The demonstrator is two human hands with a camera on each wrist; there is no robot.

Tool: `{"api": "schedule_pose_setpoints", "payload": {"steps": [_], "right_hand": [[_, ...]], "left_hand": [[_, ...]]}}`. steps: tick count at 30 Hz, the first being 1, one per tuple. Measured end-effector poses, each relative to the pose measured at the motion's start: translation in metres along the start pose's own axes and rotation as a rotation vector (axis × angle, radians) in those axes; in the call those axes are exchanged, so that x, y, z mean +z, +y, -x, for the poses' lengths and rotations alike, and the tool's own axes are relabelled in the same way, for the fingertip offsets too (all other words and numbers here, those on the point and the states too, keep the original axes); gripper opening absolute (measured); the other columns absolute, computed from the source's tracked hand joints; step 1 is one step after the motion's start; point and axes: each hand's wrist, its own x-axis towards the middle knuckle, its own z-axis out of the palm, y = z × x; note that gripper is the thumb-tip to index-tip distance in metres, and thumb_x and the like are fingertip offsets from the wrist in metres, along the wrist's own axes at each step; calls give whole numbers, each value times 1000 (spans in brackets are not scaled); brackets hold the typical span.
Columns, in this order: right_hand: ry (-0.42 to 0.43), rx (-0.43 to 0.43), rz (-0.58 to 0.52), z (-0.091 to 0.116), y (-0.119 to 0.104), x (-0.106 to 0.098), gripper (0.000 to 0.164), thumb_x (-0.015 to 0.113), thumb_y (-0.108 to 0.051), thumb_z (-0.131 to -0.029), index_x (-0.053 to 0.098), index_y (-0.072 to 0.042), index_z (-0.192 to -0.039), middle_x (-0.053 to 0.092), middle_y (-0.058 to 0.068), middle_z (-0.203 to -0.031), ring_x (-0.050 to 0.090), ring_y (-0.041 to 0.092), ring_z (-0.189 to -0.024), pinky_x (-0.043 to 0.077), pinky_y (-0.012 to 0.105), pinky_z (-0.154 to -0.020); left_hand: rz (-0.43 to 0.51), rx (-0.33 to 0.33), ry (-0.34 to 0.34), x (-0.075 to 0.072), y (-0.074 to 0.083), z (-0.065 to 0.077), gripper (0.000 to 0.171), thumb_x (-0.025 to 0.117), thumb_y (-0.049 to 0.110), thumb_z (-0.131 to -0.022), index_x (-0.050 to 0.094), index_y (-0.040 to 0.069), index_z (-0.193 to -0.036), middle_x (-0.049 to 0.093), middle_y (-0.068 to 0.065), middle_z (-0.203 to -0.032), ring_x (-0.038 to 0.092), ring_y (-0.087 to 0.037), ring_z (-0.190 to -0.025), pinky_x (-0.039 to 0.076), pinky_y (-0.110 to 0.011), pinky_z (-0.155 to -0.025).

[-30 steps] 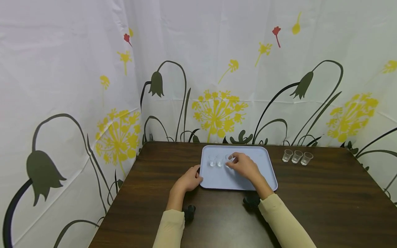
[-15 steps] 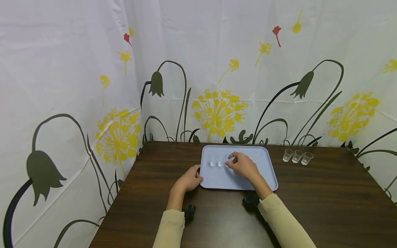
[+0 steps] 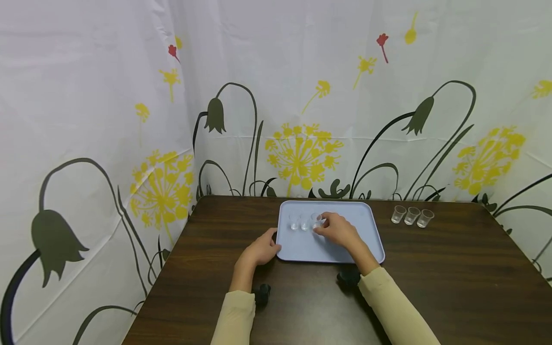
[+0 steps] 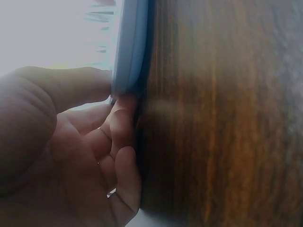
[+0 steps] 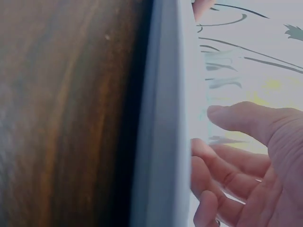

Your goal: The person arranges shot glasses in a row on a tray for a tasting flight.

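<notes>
A light blue tray (image 3: 297, 250) lies on the dark table. My left hand (image 3: 258, 250) pinches its left edge, with the thumb (image 4: 90, 85) on the rim and fingers curled beneath in the left wrist view. Three small clear cups stand in a row on the tray's left half: a left cup (image 3: 294, 223), a middle cup (image 3: 304, 223) and a right cup (image 3: 316, 219). My right hand (image 3: 338, 231) holds that right cup between thumb and fingers, upright and low at the tray. In the right wrist view, the tray's edge (image 5: 163, 123) partly hides the fingers.
Three more clear cups (image 3: 412, 216) stand in a row on the table (image 3: 453, 268), right of the tray. A flowered white curtain (image 3: 302, 62) hangs behind the table's back edge. Dark straps with small devices (image 3: 261, 294) sit at my wrists.
The head view has shifted very slightly. Both hands, the tray and the cups keep their places, the left hand on the tray edge and the right on the cup.
</notes>
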Motion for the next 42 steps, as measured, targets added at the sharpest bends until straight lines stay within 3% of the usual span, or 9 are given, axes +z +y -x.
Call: {"api": "schedule_pose_setpoints", "payload": {"steps": [7, 11, 25, 31, 38, 42], "right_hand": [[-68, 10, -2, 5, 7, -12, 58, 82, -32, -93, 66, -5, -142, 76, 10, -108, 68, 20, -85, 51, 37, -73], [-83, 15, -26, 6, 15, -18, 57, 81, -30, -94, 65, -4, -142, 76, 11, -105, 69, 19, -78, 52, 34, -70], [6, -56, -4, 26, 39, -44, 43, 79, -27, -95, 72, -4, -130, 78, 10, -97, 69, 18, -80, 52, 36, -68], [22, -23, -38, 33, 53, -65, 45, 77, -27, -98, 69, -1, -134, 78, 12, -98, 70, 17, -75, 53, 33, -65], [32, -7, -97, 41, 70, -93, 49, 73, -25, -102, 64, 4, -139, 76, 19, -106, 72, 22, -78, 57, 35, -68], [61, 5, -134, 48, 86, -110, 51, 68, -28, -106, 60, 8, -142, 76, 24, -113, 74, 24, -86, 60, 37, -74]], "left_hand": [[-30, 7, -4, -13, 28, 26, 68, 63, 25, -105, 36, 4, -164, 62, -6, -95, 57, -21, -76, 46, -35, -69], [-39, 14, -5, -11, 18, 16, 70, 63, 28, -105, 35, 5, -165, 62, -7, -97, 57, -21, -77, 46, -35, -69], [-30, 27, 16, -14, 18, 25, 67, 63, 24, -105, 37, 3, -163, 61, -6, -93, 56, -20, -76, 45, -34, -68], [-10, 57, 13, -16, 16, 24, 66, 63, 25, -105, 38, 3, -162, 61, -8, -93, 56, -22, -75, 45, -34, -67], [0, -3, 7, -9, 9, 17, 68, 64, 29, -104, 39, 10, -164, 59, -4, -90, 55, -20, -73, 43, -33, -65], [34, 51, -7, -7, 18, 22, 69, 65, 26, -104, 37, 4, -163, 58, -6, -86, 53, -20, -69, 43, -32, -62]]}}
